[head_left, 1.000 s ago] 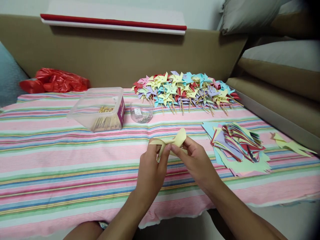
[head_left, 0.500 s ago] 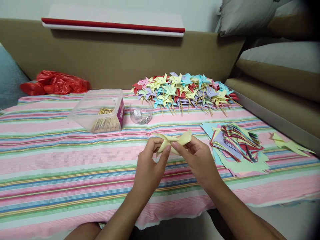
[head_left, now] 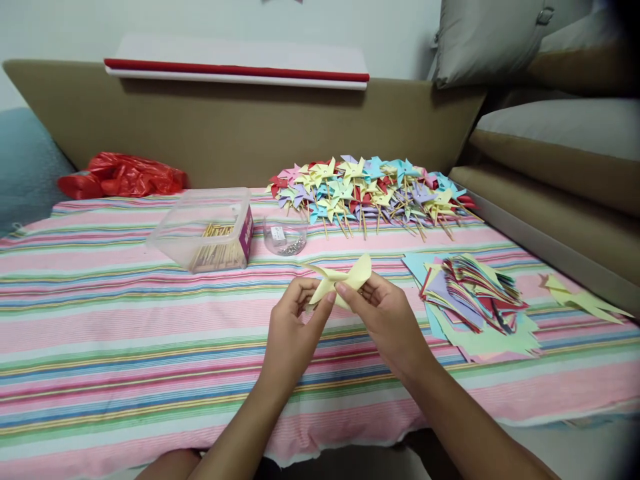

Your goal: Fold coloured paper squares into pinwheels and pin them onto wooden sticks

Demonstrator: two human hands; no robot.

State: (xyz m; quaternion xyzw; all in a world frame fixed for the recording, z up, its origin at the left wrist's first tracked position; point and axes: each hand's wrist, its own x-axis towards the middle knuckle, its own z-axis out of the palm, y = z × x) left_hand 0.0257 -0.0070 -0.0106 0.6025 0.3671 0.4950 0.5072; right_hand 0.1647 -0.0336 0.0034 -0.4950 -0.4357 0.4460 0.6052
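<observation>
The left hand and right hand are pinching a pale-yellow, curled-paper pinwheel, holding it inward of the near edge of a pink, multi-striped fabric cloth — a slipping grip could be letting its folds spring loose.

From where I stand, this looks like somebody's home, though I can't tell which room. Soft grey-and-brown cushions are stacked on the right, and a blue, upholstered-looking piece sits at the far left. A striped cloth, rumpled along its front edge, is spread like a household cover before a plain pale wall, a crumpled red plastic bag lying at its back.
</observation>
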